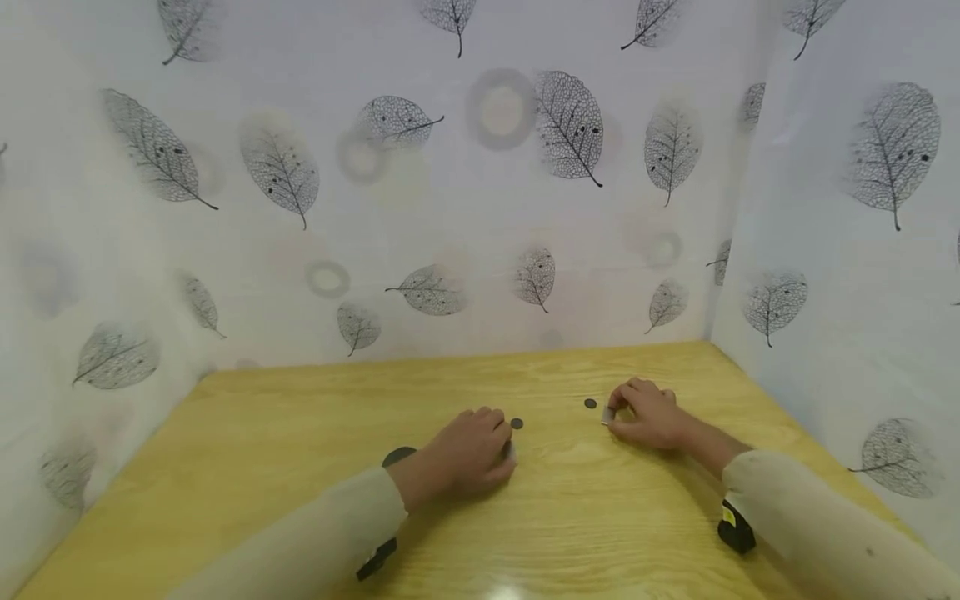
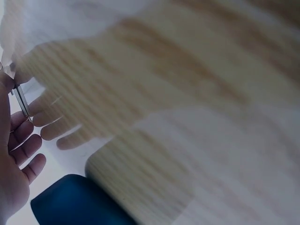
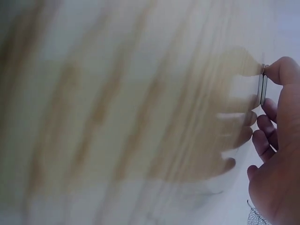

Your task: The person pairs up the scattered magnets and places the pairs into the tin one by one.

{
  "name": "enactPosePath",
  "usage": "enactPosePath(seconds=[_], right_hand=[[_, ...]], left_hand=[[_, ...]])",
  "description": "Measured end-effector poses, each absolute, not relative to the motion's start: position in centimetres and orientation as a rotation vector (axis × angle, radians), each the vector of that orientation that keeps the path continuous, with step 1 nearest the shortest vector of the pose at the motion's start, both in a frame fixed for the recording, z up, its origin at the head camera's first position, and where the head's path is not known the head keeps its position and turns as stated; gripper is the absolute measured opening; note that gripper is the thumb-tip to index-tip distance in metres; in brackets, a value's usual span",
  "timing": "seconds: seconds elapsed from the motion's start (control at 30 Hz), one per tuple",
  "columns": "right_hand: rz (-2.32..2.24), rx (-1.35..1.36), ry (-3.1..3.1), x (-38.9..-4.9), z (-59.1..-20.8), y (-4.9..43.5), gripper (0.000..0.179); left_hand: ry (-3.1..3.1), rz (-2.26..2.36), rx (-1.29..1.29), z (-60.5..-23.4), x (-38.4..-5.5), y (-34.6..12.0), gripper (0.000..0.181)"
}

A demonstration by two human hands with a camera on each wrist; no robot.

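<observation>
My left hand [image 1: 468,450] is low over the table, thumb and fingertips pinching a thin silvery coin-like piece [image 2: 21,100], seen nearly edge-on in the left wrist view. In the head view that piece is mostly hidden by the fingers. Just past those fingers lies a small dark grey disc [image 1: 517,423], flat on the wood. On the right, my right hand [image 1: 648,415] holds another thin silvery coin-like piece [image 3: 263,88] upright between thumb and fingers. A second small dark disc [image 1: 590,403] lies flat just left of it.
A larger dark round thing [image 1: 398,456] shows partly behind my left wrist. The yellow wood-grain table [image 1: 300,417] ends at leaf-patterned white walls [image 1: 480,208] behind and on both sides. Black wrist cameras [image 1: 737,527] hang under the sleeves.
</observation>
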State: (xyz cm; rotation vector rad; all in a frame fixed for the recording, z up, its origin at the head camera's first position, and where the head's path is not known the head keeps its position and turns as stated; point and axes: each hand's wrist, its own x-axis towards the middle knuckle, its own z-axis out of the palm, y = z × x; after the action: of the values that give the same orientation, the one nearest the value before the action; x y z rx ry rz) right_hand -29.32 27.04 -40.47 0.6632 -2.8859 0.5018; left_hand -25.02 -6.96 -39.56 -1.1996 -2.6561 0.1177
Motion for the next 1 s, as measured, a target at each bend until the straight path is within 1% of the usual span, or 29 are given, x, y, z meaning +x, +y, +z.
enactPosePath(seconds=[0.27, 0.57, 0.8, 1.0], right_hand=[[0.454, 0.778, -2.878, -29.5, -40.2, 26.5, 0.02], [0.448, 0.826, -2.874, -29.1, -40.4, 26.3, 0.017], [0.43, 0.886, -2.822, -29.3, -40.5, 25.7, 0.018], [0.401, 0.921, -2.825, -29.1, -40.5, 25.4, 0.017]], left_hand=[[-2.682, 0.141, -1.171, -39.4, -25.1, -6.8, 0.034], [-2.669, 0.113, -1.192, -39.3, -24.9, -6.7, 0.029], [-2.674, 0.112, -1.181, -39.1, -24.9, -6.7, 0.029], [-2.687, 0.084, -1.185, -39.1, -24.9, -6.7, 0.024]])
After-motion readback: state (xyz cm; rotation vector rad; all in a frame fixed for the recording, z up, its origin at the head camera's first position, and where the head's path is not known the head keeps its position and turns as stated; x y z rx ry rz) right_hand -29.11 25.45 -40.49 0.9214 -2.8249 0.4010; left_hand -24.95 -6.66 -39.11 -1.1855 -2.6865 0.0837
